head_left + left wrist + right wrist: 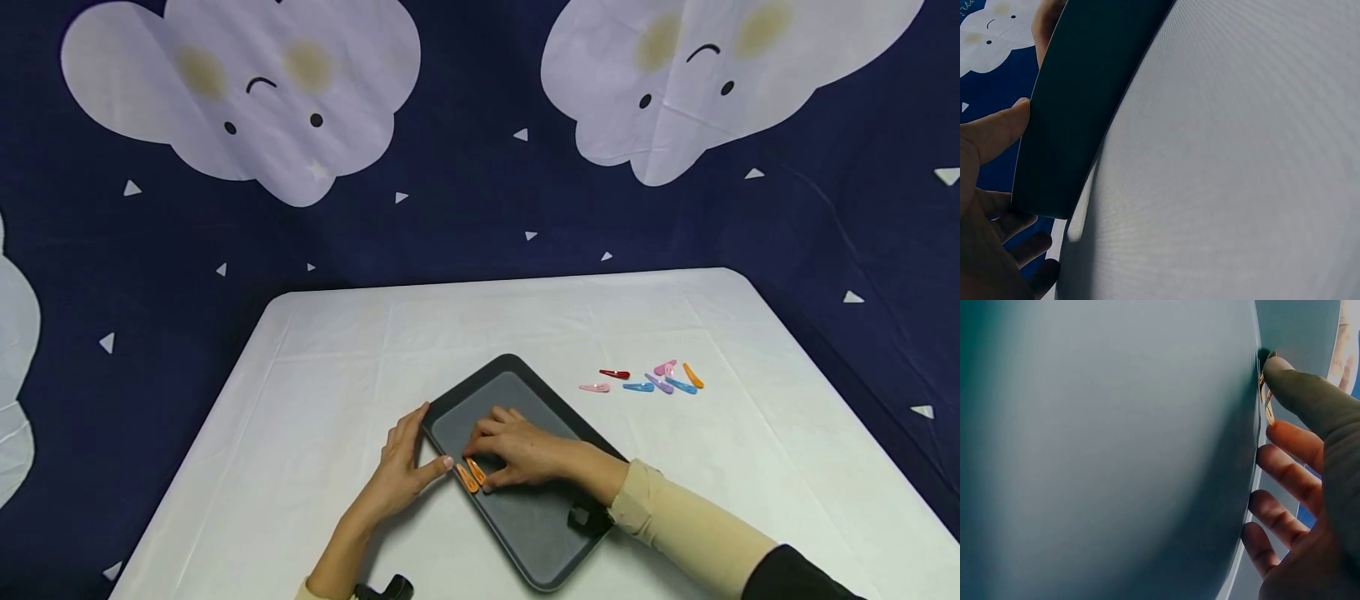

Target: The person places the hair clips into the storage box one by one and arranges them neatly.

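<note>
The backdrop point(465, 229), dark blue with white clouds and small triangles, stands behind the white table point(337, 358). The grey tray point(536, 533) lies on the table, set diagonally to its edges. The left hand point(405, 467) is spread wide at the tray's left corner, thumb at the rim. The left wrist view adds what the head view hides: the tray's outer wall, with the thumb tip touching its upper edge and the fingers reaching past the corner. The right hand point(517, 450) is over the tray, thumb and index finger narrowed on the inner orange clip point(477, 471) — one fingertip at each end. The right wrist view alone shows the palm side, the other three fingers extended with tips close to the tray floor. The outer orange clip point(467, 478) lies just beside the held one, along the tray's left wall. Only the head view shows the loose clips on the table, right of the tray: a red clip point(617, 375), a pale pink clip point(596, 388), a blue clip point(639, 387), and a tighter cluster of purple, blue, pink and yellow-orange — the pink overlap prevents an exact count.
</note>
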A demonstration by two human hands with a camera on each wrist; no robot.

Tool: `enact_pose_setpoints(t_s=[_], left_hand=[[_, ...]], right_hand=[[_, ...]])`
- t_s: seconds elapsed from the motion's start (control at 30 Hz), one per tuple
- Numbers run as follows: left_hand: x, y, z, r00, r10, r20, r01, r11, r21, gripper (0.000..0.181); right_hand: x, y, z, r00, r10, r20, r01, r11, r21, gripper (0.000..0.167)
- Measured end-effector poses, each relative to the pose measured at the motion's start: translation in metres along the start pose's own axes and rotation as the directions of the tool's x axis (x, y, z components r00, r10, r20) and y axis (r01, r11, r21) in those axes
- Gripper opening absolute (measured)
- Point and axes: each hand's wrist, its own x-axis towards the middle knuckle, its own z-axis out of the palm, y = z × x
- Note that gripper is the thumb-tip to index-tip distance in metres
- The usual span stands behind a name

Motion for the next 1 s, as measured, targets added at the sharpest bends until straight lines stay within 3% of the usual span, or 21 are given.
enact_pose_setpoints(t_s=[0.2,0.5,0.7,1.0], left_hand=[[0.0005,-0.0011,-0.0001,1.000,0.024,-0.011,-0.024,1.000,0.013,0.087],[0.0001,-0.0020,0.0001,1.000,0.015,-0.008,-0.015,1.000,0.008,0.088],[-0.0003,-0.0022,0.0005,1.000,0.004,-0.005,-0.004,1.000,0.000,0.089],[0.0008,-0.0026,0.0008,0.999,0.032,-0.018,-0.032,0.999,0.007,0.087]], right_hand=[[0.0005,0.0007,0.0015,1.000,-0.021,-0.020,0.020,1.000,-0.020,0.050],[0.0008,0.0012,0.0031,1.000,-0.017,-0.017,0.016,0.999,-0.031,0.051],[0.0001,-0.0002,0.0023,1.000,-0.003,0.004,0.003,1.000,-0.014,0.053],[-0.0008,-0.0012,-0.0007,1.000,0.017,-0.011,-0.017,0.998,0.054,0.056]])
